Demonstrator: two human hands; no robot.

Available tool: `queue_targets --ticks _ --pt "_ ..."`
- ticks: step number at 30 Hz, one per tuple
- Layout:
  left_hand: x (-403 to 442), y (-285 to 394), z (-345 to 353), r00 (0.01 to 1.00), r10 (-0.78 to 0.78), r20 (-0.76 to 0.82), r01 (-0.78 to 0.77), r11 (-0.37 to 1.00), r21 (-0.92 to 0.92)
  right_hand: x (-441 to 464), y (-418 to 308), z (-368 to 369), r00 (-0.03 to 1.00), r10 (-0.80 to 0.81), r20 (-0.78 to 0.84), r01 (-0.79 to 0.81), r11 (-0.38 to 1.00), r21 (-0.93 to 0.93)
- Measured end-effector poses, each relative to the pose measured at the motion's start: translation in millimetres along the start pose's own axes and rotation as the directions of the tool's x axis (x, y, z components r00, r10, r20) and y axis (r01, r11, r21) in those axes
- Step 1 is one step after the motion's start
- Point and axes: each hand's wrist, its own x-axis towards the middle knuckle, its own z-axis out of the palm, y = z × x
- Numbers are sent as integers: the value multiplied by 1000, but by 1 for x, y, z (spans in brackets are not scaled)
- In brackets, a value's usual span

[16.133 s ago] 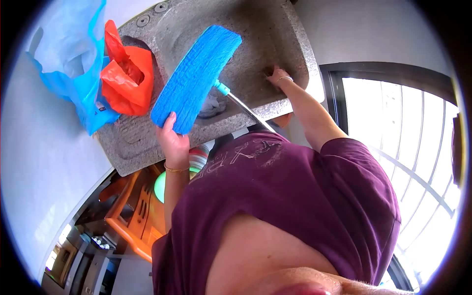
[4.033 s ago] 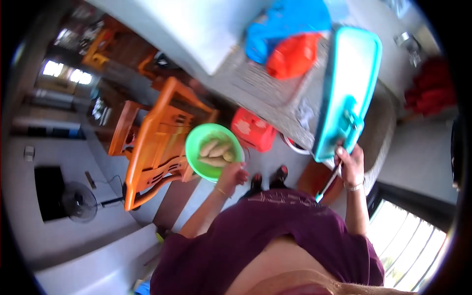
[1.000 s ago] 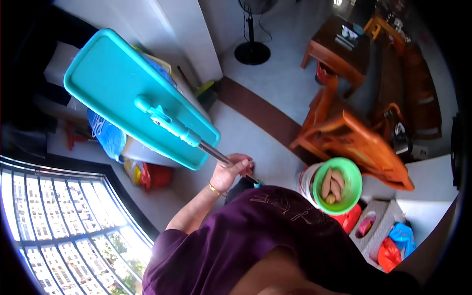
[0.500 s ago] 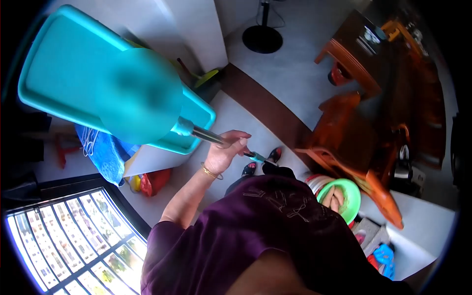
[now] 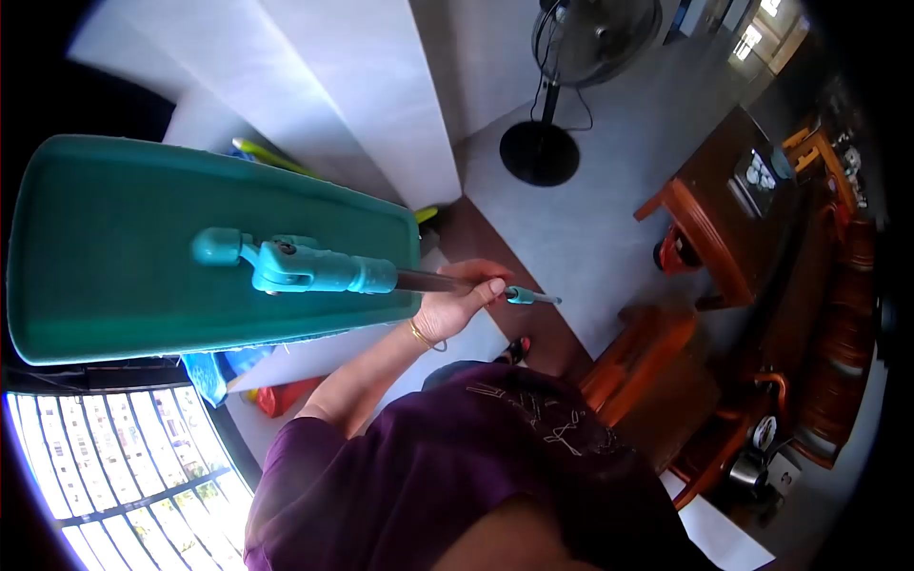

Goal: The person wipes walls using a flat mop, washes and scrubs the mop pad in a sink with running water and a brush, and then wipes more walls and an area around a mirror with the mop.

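Grey floor (image 5: 609, 171), fan (image 5: 540, 154) beyond. Our left hand (image 5: 452, 311) clamped on mop pole (image 5: 424, 281); we judge it light, stiff, slick, best gripped mid-shaft. Right hand unseen, can't tell.

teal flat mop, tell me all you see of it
The teal flat mop has a long, round-cornered, rimmed plate, a plastic-looking teal joint and a shiny metal pole with a teal collar. It is raised, underside hidden, pale blue fluff showing along one edge. The left hand grips the pole between joint and collar.
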Motion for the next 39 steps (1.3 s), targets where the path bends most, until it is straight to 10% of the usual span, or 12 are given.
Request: queue_targets --ticks 8,17,20,22,23,26,27,28,29,30,33,39 --pt "103 15 41 988 -62 141 70 996 -52 82 -55 -30 947 -299 -114 295 954 -46" --pt "214 21 74 950 -78 303 140 972 -189 140 -272 -96 335 -939 -76 925 343 -161" --pt "257 28 79 934 -22 357 63 993 -103 169 -276 -67 337 -940 46 933 327 -147" --pt "291 37 84 906 -6 422 43 996 -79 210 -245 -45 562 -813 156 826 539 -164" --pt "308 41 88 894 -7 449 54 994 -93 228 -212 3 731 -670 129 654 742 145" --pt "361 71 102 835 31 549 30 994 -101 265 -94 41 958 -75 276 86 996 -29" --pt "377 75 108 797 68 600 18 991 -135 267 -36 39 926 177 334 -150 983 -103" --pt "396 82 115 767 90 635 4 989 -146 264 43 30 815 225 534 -395 890 229" --pt "413 88 123 752 89 653 16 988 -152 256 50 47 784 438 441 -332 895 -298" --pt "428 94 132 762 75 643 28 989 -148 243 113 40 617 646 449 -749 658 84" --pt "466 116 161 771 66 634 24 991 -133 205 176 41 541 787 297 -593 607 -530" --pt "547 152 231 751 158 641 -48 981 -185 231 257 43 520 811 270 -600 571 -560"
